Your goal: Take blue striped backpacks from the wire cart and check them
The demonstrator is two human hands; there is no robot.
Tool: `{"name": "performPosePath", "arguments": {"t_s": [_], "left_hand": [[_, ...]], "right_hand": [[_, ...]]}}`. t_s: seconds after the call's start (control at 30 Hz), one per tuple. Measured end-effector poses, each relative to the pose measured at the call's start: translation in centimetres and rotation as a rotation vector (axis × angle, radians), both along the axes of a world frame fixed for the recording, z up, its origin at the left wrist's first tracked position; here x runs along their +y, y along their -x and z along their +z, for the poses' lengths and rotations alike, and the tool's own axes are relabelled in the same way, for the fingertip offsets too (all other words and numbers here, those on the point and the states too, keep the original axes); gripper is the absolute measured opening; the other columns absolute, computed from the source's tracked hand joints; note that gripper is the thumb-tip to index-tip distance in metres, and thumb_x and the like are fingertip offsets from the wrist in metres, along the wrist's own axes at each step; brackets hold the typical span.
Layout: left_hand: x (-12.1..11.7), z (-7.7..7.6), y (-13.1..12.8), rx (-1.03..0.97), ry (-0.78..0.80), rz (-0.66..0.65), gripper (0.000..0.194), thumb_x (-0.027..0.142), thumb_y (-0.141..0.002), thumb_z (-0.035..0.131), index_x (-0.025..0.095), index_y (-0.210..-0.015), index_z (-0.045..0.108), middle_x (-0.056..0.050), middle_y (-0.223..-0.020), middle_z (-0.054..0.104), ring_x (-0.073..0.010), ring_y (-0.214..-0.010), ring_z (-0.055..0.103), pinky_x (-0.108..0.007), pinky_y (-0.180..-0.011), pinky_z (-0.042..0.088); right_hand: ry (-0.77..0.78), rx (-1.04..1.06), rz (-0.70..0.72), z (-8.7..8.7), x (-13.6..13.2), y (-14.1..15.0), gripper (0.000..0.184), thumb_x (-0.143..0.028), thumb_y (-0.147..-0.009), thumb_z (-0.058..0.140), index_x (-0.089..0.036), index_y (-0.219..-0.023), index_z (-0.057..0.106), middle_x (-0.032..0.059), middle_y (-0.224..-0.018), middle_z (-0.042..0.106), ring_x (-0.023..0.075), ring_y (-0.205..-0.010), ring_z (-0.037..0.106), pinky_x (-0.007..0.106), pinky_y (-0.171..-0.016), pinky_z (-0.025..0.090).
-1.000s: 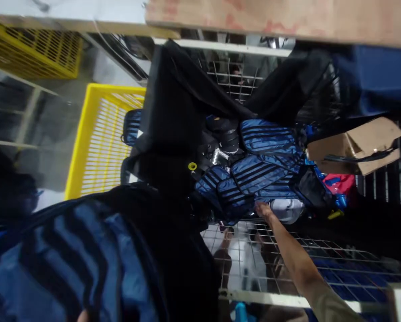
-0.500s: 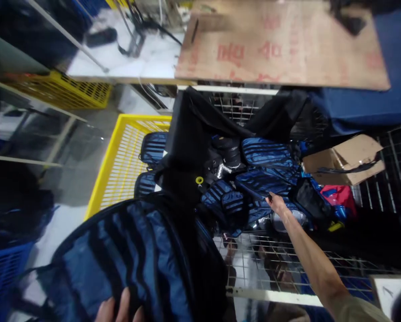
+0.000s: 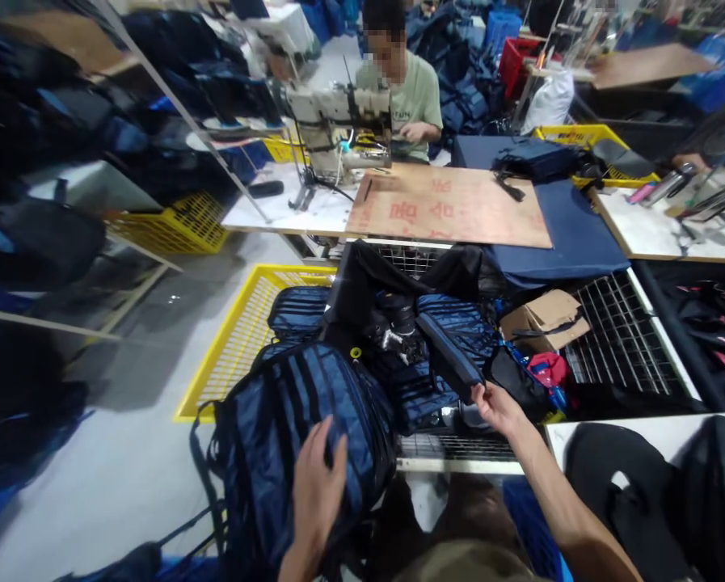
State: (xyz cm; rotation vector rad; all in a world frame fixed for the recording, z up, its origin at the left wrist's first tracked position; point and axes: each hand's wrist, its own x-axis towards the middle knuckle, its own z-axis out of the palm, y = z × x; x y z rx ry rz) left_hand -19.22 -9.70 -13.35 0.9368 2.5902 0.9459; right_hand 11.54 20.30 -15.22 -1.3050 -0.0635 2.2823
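A large blue backpack (image 3: 271, 428) with black stripes stands at the front left. My left hand (image 3: 319, 473) lies over its front, thumb and fingers apart. My right hand (image 3: 495, 404) pinches the lower end of a blue bag panel with a black edge (image 3: 450, 352), which is tilted up on its side. Beneath and behind it, more blue striped bag pieces (image 3: 459, 311) lie in a wire-mesh cart (image 3: 629, 323). Black fabric (image 3: 362, 283) drapes over the cart's left side. Near it sit dark rolls (image 3: 395, 311) and a small yellow ring (image 3: 356, 353).
Left of the cart is a yellow crate (image 3: 217, 356) with blue bag pieces. An open cardboard box (image 3: 547, 319) and red cloth (image 3: 549, 368) lie at the cart's right. Beyond, a person (image 3: 404, 89) sits behind a sewing machine (image 3: 338, 129) and a cardboard sheet (image 3: 453, 206).
My view has tilted up, bringing the seated person into sight. My right hand has lifted the panel onto its edge. More of my left hand now shows, higher on the backpack.
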Motion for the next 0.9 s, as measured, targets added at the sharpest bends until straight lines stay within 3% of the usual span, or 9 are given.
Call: {"name": "performPosePath", "arguments": {"t_s": [0.1,0.2,0.27,0.37,0.43,0.5,0.67,0.8,0.9], "left_hand": [[5.2,2.5,-5.6,-0.329,-0.120,-0.230,0.053,0.054,-0.104,0.063,0.028,-0.150,0.069,-0.011,-0.157,0.071,-0.0312,-0.148,0.065,-0.052,-0.131,0.048],[9.8,3.2,-11.6,-0.605,-0.182,-0.499,0.073,0.039,-0.085,0.084,0.025,-0.154,0.066,-0.014,-0.167,0.063,-0.0360,-0.159,0.054,-0.057,-0.137,0.038],[11.7,3.2,-14.9,-0.783,-0.235,-0.555,0.074,0.041,-0.078,0.090,0.020,-0.146,0.070,-0.020,-0.157,0.069,-0.0407,-0.150,0.061,-0.060,-0.132,0.043],[12.9,3.5,-17.8,-0.919,-0.306,-0.550,0.059,0.059,-0.089,0.081,0.018,-0.130,0.075,-0.016,-0.127,0.082,-0.0371,-0.123,0.075,-0.053,-0.112,0.058],[13.1,4.0,-18.1,-0.940,-0.342,-0.509,0.053,0.066,-0.094,0.074,0.020,-0.121,0.077,-0.011,-0.115,0.083,-0.0328,-0.115,0.075,-0.046,-0.105,0.060],[13.4,4.7,-17.3,-0.962,-0.377,-0.426,0.051,0.069,-0.095,0.075,0.021,-0.113,0.076,-0.008,-0.107,0.081,-0.0292,-0.108,0.074,-0.042,-0.100,0.061],[15.0,6.6,-14.2,-1.105,-0.490,-0.215,0.060,0.077,-0.090,0.075,0.023,-0.112,0.064,0.000,-0.093,0.070,-0.0192,-0.080,0.071,-0.037,-0.076,0.067],[15.6,7.9,-13.8,-1.164,-0.558,-0.151,0.059,0.074,-0.086,0.082,0.023,-0.109,0.061,0.003,-0.090,0.064,-0.0150,-0.075,0.068,-0.035,-0.075,0.068],[15.4,8.6,-14.1,-1.163,-0.549,-0.147,0.062,0.073,-0.083,0.086,0.022,-0.112,0.065,0.002,-0.090,0.065,-0.0161,-0.075,0.068,-0.033,-0.070,0.067]], "right_hand": [[0.091,0.091,0.021,4.3,-3.1,-0.5,0.017,-0.004,-0.100,0.062,-0.020,-0.105,0.060,-0.0019,-0.085,0.069,0.0083,-0.068,0.075,0.012,-0.061,0.067],[0.135,0.178,0.053,7.6,-5.8,-0.3,0.012,-0.007,-0.102,0.065,-0.018,-0.108,0.062,-0.0006,-0.089,0.073,0.0073,-0.071,0.076,0.010,-0.064,0.065],[0.152,0.222,0.078,9.4,-7.2,0.0,0.008,-0.010,-0.104,0.064,-0.017,-0.109,0.063,-0.0008,-0.087,0.074,0.0070,-0.070,0.076,0.011,-0.065,0.065],[0.157,0.272,0.106,12.0,-8.4,-0.1,0.006,-0.017,-0.111,0.060,-0.016,-0.107,0.065,-0.0008,-0.082,0.074,0.0072,-0.065,0.072,0.012,-0.061,0.063],[0.040,0.258,0.147,13.6,-8.5,-0.8,0.014,-0.028,-0.114,0.061,-0.017,-0.107,0.066,-0.0006,-0.080,0.073,0.0081,-0.061,0.068,0.012,-0.055,0.059],[-0.247,0.124,0.209,15.1,-8.1,-2.0,0.027,-0.045,-0.111,0.068,-0.019,-0.107,0.069,0.0009,-0.082,0.074,0.0112,-0.063,0.068,0.016,-0.053,0.056],[-1.092,-0.545,0.504,16.7,-8.1,-5.2,0.046,-0.068,-0.100,0.074,-0.022,-0.107,0.077,0.0063,-0.107,0.079,0.0244,-0.104,0.071,0.032,-0.093,0.058],[-1.199,-0.648,0.876,15.8,-9.9,-6.0,0.046,-0.067,-0.109,0.055,-0.026,-0.107,0.076,0.0034,-0.103,0.078,0.0253,-0.099,0.068,0.035,-0.092,0.049],[-1.299,-0.764,0.923,14.6,-11.2,-5.4,0.038,-0.060,-0.110,0.055,-0.026,-0.104,0.071,0.0039,-0.096,0.075,0.0246,-0.089,0.067,0.034,-0.084,0.044]]}}
